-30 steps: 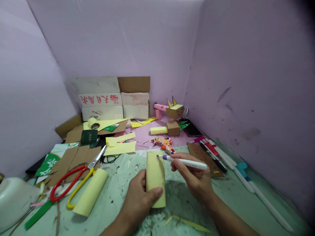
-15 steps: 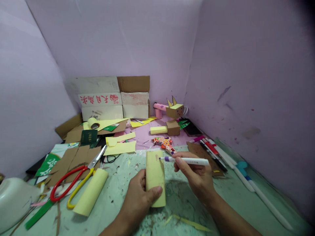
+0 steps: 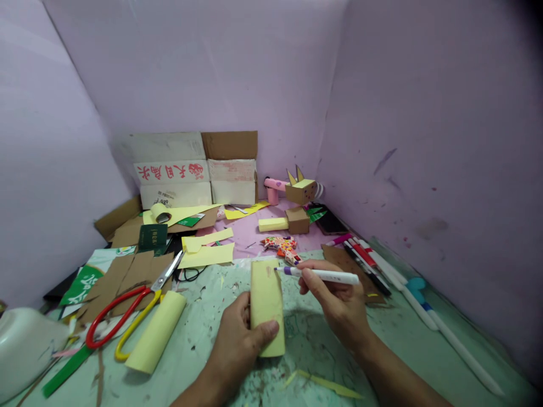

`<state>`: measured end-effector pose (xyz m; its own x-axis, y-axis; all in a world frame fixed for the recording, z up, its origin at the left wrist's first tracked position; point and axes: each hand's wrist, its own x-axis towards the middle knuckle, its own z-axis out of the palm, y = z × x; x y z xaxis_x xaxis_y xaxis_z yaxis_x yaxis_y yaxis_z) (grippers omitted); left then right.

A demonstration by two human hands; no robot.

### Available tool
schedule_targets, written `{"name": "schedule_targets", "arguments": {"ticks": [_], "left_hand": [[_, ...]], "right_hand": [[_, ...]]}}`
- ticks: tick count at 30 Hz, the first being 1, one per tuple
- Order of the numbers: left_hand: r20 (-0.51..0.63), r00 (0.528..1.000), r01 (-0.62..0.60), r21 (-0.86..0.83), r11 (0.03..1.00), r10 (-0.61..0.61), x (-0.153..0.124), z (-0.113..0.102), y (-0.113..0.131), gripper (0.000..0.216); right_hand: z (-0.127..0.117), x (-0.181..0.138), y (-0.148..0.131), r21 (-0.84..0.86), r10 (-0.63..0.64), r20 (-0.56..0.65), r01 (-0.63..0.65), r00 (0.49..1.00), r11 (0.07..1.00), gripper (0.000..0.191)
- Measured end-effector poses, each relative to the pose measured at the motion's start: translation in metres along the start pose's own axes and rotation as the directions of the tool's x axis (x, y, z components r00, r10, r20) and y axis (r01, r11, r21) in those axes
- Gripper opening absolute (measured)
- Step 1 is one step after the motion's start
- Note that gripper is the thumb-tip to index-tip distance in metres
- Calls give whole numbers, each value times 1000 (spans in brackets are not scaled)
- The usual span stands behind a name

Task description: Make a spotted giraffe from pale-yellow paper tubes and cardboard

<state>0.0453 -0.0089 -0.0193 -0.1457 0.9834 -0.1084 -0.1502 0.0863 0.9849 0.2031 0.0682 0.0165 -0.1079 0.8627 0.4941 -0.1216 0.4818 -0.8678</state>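
My left hand (image 3: 238,346) grips the near end of a pale yellow paper-covered tube (image 3: 265,299) that lies on the green cutting mat (image 3: 203,339). Its thumb and fingers wrap round the tube. My right hand (image 3: 337,305) holds a white marker with a purple collar (image 3: 322,276). The marker's tip touches the tube's far end near its right edge, beside a faint mark. A second yellow tube (image 3: 156,330) lies to the left on the mat.
Red-and-yellow scissors (image 3: 127,316) lie at left on brown cardboard pieces (image 3: 123,274). Several markers (image 3: 367,263) lie at right along the wall. Yellow paper sheets (image 3: 207,249), a cardboard box (image 3: 190,169), small cardboard figures (image 3: 299,206), a phone (image 3: 328,223) and a white bowl (image 3: 21,345) surround the mat.
My right hand has lowered the marker so that it lies flatter, and its tip has come onto the tube's far right edge. The left hand and tube have barely shifted.
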Motion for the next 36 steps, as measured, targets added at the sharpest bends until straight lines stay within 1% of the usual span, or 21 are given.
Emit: {"name": "schedule_targets", "arguments": {"ticks": [3, 7, 12, 19, 23, 29, 36], "left_hand": [[8, 1000, -10, -7, 1000, 10, -1, 0, 0, 58], [-5, 1000, -5, 0, 1000, 5, -2, 2, 4, 55], [-2, 1000, 3, 38, 999, -3, -3, 4, 11, 56], [10, 1000, 3, 62, 998, -4, -3, 3, 10, 52], [7, 1000, 7, 51, 999, -8, -3, 3, 10, 52], [0, 1000, 18, 34, 999, -18, -4, 3, 9, 53], [6, 1000, 22, 30, 999, -22, -3, 4, 12, 53]], "right_hand": [[0, 1, 0, -13, -4, 16, 4, 1000, 1000, 10], [0, 1, 0, 21, -5, 1, 5, 1000, 1000, 9], [1, -1, 3, 55, 3, 23, -4, 1000, 998, 8], [1, -3, 3, 75, -6, 47, 2, 999, 997, 10], [2, -2, 0, 59, -2, 17, 1, 1000, 998, 9], [2, 0, -4, 27, 36, -33, -36, 999, 999, 10], [3, 1, -5, 20, 9, -50, -8, 999, 1000, 10]]}}
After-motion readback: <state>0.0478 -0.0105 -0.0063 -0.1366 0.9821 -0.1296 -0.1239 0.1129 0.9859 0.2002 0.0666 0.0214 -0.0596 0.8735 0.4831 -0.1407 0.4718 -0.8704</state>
